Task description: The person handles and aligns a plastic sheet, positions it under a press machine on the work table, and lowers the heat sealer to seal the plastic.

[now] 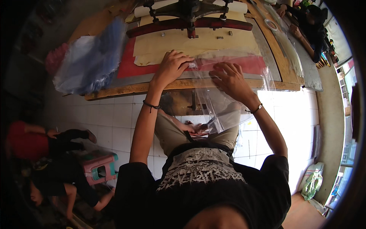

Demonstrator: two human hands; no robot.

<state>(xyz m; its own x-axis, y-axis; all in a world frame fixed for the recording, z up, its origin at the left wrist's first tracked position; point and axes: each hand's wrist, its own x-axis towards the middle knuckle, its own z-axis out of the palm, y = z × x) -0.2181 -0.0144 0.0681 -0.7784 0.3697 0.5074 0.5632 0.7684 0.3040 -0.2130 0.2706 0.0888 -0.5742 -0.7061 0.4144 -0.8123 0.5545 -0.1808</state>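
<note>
A transparent plastic sheet [225, 108], perhaps a bag, hangs over the table's front edge toward my lap. My left hand [171, 68] is closed with its fingertips pinching the sheet's upper left corner. Farther right, my right hand [231, 78] rests against the same plastic, its fingers bent but apart. Beneath both hands lie a red sheet [127, 63] and a yellowish, worn-edged sheet [160, 47]. Just beyond stands a press with a dark red curved bar [156, 28]; small metal pieces [220, 37] lie on the yellowish sheet.
Left on the table is a pile of transparent and bluish plastic [89, 57]. A tape roll [271, 25] and more plastic [289, 51] lie along the right side. One person works at far right; others sit at lower left near a pink and green stool [101, 168].
</note>
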